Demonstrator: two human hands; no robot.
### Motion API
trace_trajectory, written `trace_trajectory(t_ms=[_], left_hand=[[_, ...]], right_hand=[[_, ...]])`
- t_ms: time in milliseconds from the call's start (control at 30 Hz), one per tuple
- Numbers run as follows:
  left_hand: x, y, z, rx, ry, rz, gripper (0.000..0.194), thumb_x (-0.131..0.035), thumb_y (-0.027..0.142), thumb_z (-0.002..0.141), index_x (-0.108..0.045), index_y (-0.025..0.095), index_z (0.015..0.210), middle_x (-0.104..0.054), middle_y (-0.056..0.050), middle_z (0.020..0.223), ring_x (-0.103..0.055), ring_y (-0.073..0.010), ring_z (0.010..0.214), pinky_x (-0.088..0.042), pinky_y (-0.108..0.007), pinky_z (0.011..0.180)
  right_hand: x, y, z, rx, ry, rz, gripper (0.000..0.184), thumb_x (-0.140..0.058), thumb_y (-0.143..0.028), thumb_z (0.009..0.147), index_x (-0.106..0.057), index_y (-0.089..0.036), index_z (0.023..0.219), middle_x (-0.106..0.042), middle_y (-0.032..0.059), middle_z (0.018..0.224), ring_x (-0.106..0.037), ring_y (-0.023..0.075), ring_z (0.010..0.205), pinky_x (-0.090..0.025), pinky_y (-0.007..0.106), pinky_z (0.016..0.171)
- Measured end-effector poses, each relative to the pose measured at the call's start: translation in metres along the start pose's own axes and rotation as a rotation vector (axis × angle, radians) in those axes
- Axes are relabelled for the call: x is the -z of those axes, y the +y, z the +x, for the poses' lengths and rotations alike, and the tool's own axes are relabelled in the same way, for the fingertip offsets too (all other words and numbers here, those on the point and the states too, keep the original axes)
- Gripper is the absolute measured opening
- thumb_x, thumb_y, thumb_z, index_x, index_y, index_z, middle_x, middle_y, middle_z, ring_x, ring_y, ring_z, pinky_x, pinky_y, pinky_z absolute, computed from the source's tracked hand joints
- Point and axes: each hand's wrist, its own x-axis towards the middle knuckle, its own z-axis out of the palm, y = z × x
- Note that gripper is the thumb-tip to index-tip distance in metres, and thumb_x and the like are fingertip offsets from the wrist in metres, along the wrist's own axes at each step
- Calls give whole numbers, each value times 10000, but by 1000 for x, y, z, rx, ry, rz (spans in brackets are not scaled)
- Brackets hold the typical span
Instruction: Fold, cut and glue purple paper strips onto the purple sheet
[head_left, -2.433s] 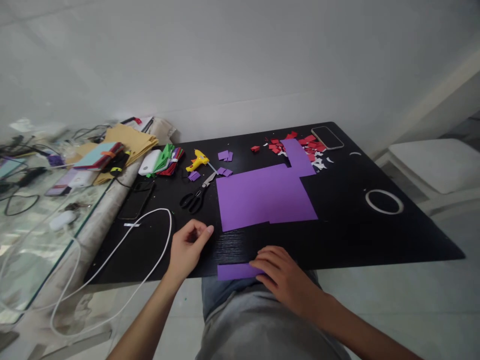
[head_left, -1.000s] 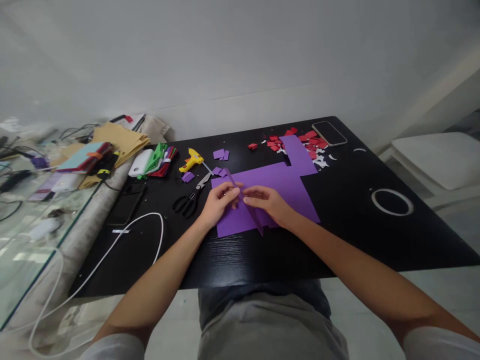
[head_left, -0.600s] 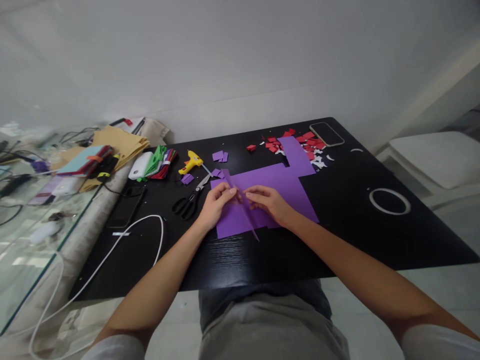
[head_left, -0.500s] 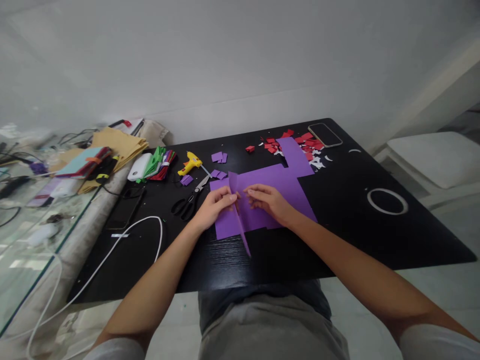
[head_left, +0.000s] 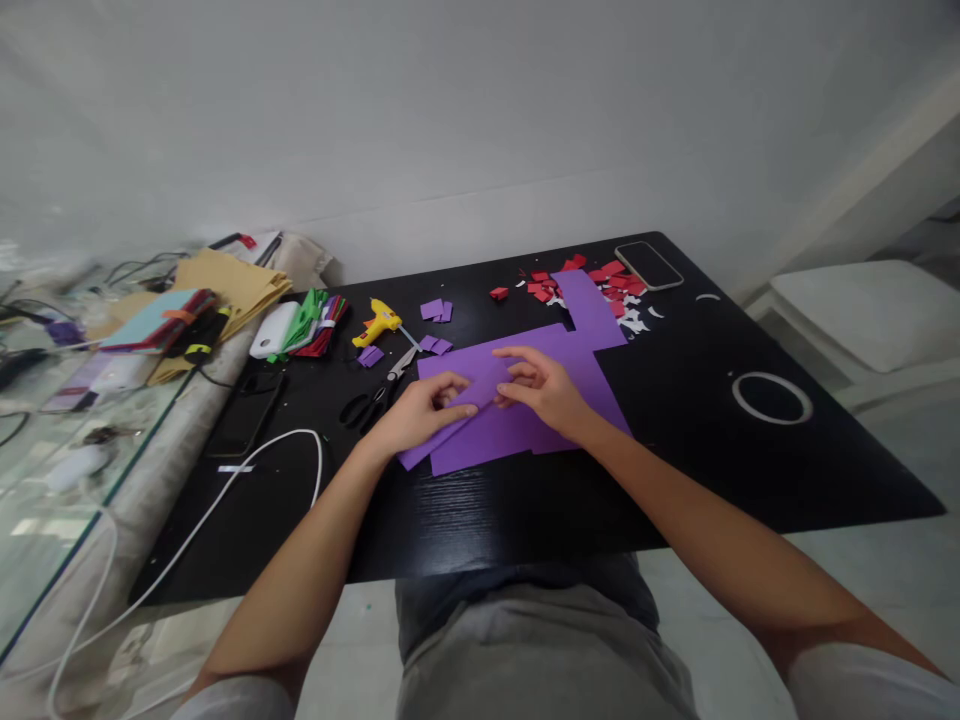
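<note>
A strip of purple paper (head_left: 484, 385) lies slantwise between my two hands, over larger purple sheets (head_left: 480, 452). My left hand (head_left: 424, 410) is closed on the strip, thumb along its near side and fingers curled. At the strip's far right end is my right hand (head_left: 546, 392), its thumb and bent fingers at the edge and its index finger stretched over the top. Another purple piece (head_left: 592, 310) sticks out behind the sheets. Black-handled scissors (head_left: 375, 395) rest left of the paper, near a yellow glue gun (head_left: 377, 323).
Small purple pieces (head_left: 435, 310) lie behind the sheets. Red and white scraps (head_left: 619, 285) are heaped by a phone (head_left: 649, 266) at the back right. A tape ring (head_left: 772, 398) is on the right. Leftward are a dark phone (head_left: 246, 418), a white cable (head_left: 319, 455) and bundled coloured paper (head_left: 309, 325).
The purple strip has turned from standing on edge to lying flatter and slantwise. My right hand has come up to the strip's far end; my left hand has shifted slightly left and down.
</note>
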Motion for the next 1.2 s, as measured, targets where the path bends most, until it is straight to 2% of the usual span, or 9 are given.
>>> trace_trajectory(t_ms=[200,300,400,600,700,800,900,1067,1200], left_hand=[[6,-8,2,-47,45,41,379,-721,460,919,-722,194,1189,-680,-17,836,-580,-160,678,-445,-267,647],[5,-5,1,-146,92,194,484,-758,441,902,-676,232,1331,-731,-72,1086,-665,-222,916,-510,-322,814],[4,-4,1,-237,114,317,596,-801,459,869,-633,257,1403,-701,-109,1281,-665,-269,1091,-518,-386,948],[1,-9,2,-297,155,438,403,-752,402,918,-703,249,1288,-705,-99,1195,-670,-274,1098,-534,-410,972],[-1,-9,1,-306,154,447,389,-744,386,927,-702,248,1288,-695,-98,1203,-673,-268,1098,-539,-403,968],[-2,-8,1,-316,139,450,394,-730,363,937,-686,246,1311,-681,-103,1232,-669,-264,1122,-534,-403,989],[-3,-7,1,-321,131,441,387,-726,344,938,-681,249,1310,-679,-102,1244,-666,-264,1136,-534,-403,1000],[-4,-6,1,-317,103,439,366,-709,328,946,-666,247,1301,-684,-99,1249,-663,-272,1153,-532,-425,1015],[-5,-4,0,-307,83,430,333,-697,317,950,-668,251,1275,-686,-98,1249,-669,-275,1150,-532,-425,1008]], right_hand=[[1,-1,2,-33,77,19,469,-783,-231,738,-695,-254,1198,-628,-12,831,-750,211,742,-655,477,843],[0,-2,2,-48,96,28,481,-757,-192,738,-688,-273,1207,-590,-21,825,-758,216,751,-663,485,856],[0,-1,2,-78,88,46,439,-739,-175,743,-697,-274,1168,-569,-23,817,-764,216,767,-663,481,873],[3,8,4,-117,45,51,360,-808,-237,747,-683,-264,1083,-625,10,889,-753,219,818,-653,468,872],[6,12,5,-39,42,-84,408,-868,-271,716,-675,-272,1076,-667,28,992,-723,221,849,-635,470,884],[8,14,6,104,22,-241,453,-888,-272,709,-693,-276,1119,-697,48,1153,-698,241,974,-582,472,978],[9,14,7,181,15,-308,393,-866,-298,750,-724,-272,1115,-722,57,1187,-678,269,1101,-535,461,1028],[8,13,6,79,27,-340,271,-820,-302,783,-746,-254,1039,-760,28,925,-709,223,741,-571,424,812],[8,13,5,81,40,-356,197,-806,-278,774,-745,-258,961,-740,4,818,-705,214,660,-560,402,747]])
